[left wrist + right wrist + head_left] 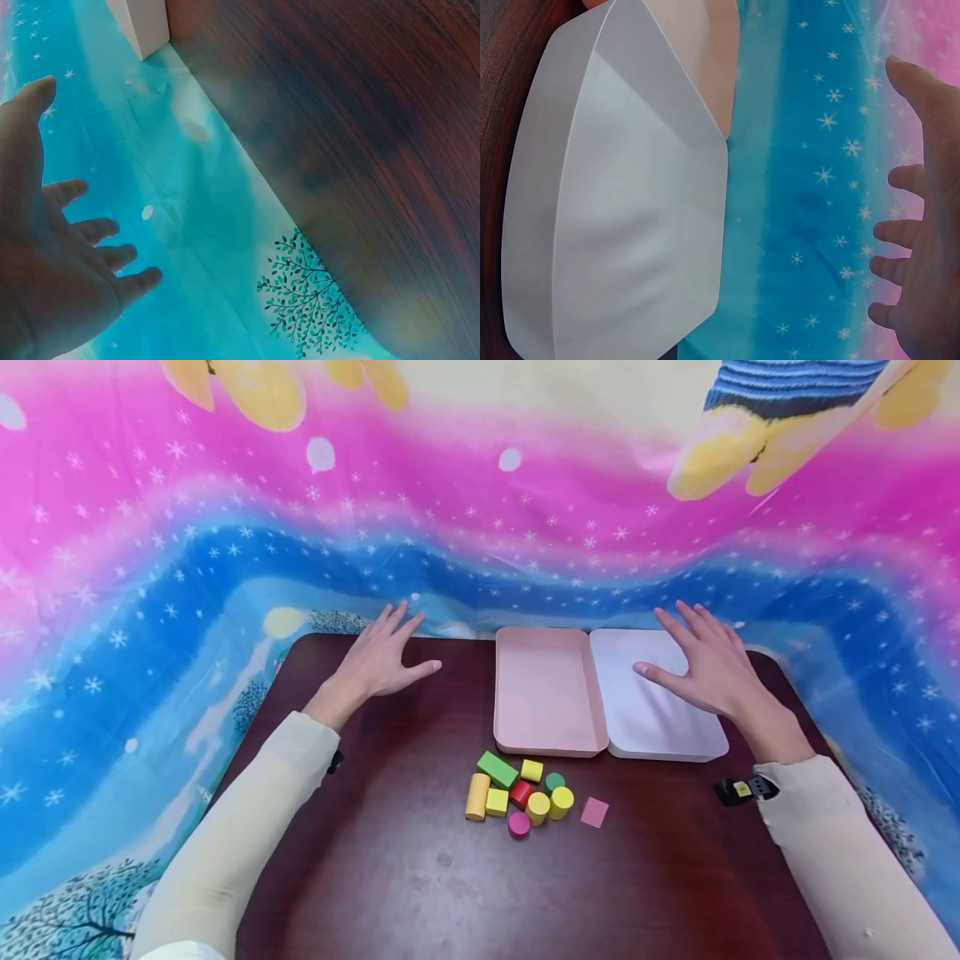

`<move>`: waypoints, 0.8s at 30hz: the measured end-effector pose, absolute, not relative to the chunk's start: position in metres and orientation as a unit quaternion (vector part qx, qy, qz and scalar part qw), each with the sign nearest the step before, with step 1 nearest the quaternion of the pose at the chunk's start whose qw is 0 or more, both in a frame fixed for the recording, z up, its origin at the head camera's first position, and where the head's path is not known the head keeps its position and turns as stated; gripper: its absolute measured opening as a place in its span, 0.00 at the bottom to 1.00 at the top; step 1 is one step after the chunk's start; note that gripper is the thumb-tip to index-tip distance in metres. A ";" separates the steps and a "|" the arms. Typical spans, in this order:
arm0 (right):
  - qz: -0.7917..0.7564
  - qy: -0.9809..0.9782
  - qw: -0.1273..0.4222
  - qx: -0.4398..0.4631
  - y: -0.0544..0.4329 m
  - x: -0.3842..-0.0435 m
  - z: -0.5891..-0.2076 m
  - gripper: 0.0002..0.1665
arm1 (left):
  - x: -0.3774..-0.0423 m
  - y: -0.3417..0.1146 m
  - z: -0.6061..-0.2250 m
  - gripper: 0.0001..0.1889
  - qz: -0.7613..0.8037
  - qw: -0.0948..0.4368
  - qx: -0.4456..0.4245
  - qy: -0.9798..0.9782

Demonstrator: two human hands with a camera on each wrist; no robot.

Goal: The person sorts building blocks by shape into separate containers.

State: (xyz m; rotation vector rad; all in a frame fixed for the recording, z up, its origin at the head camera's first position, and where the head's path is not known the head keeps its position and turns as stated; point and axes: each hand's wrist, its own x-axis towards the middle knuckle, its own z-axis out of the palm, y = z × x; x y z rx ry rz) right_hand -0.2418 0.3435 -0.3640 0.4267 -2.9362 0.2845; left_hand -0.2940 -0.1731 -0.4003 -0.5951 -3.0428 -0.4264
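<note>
My left hand [381, 656] is spread over the back left of the table, fingers straight and nothing in it. Fingers apart and holding nothing, my right hand [708, 667] hovers above the white tray [630, 727]. A pink tray [543, 702] stands against the white one on its left side. In front of the trays lies a loose cluster of small blocks, among them a green block [497, 770], an orange cylinder [477, 797], a red block [521, 793], a yellow cube [497, 802] and a magenta cylinder [518, 825]. A pink square block [595, 812] sits apart at the right.
The dark wooden table [405, 877] has its back edge just behind the trays. A patterned cloth [450, 527] with snowflakes hangs behind and around it. Yellow cylinders [561, 802] and a small green cylinder [555, 782] belong to the cluster.
</note>
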 end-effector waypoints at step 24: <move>0.131 -0.975 0.074 0.165 0.341 -0.239 -0.363 0.58 | -0.292 -0.170 -0.406 0.55 -0.143 0.017 -0.199 -0.969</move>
